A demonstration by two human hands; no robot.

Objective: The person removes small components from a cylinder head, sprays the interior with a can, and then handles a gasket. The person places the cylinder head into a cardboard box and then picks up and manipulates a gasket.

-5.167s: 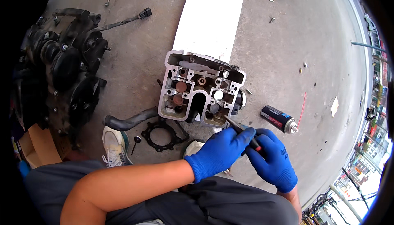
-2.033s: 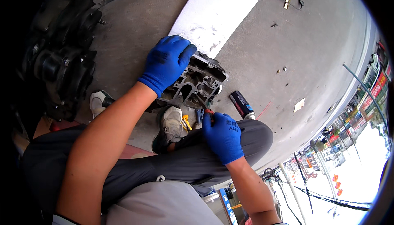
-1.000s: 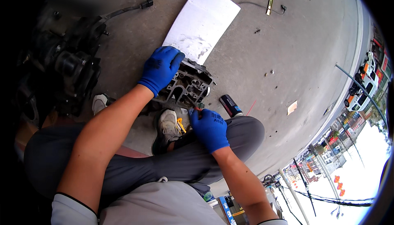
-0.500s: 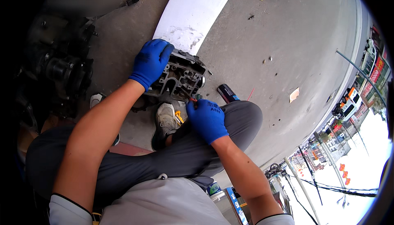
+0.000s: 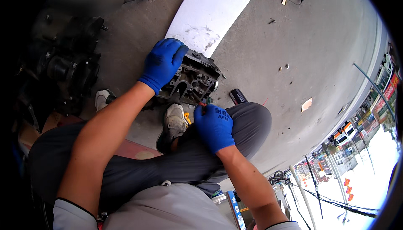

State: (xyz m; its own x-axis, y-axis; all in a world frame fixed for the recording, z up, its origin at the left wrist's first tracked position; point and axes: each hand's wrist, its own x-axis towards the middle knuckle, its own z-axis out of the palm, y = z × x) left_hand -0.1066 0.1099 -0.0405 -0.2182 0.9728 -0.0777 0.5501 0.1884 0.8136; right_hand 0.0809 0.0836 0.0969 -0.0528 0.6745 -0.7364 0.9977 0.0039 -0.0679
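Blue-gloved left hand (image 5: 165,62) gripped the grey cast-metal cylinder head (image 5: 194,82); blue-gloved right hand (image 5: 214,127) clutched a red-handled tool (image 5: 203,103), work apparently unfinished.

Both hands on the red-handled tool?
No: the right hand alone holds the red-handled tool; the left hand is on the cylinder head.

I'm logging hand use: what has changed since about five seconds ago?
The left hand has left the red-handled tool and moved left and outward onto the left side of the engine part. The right hand still holds the tool; the white sheet still lies beyond.
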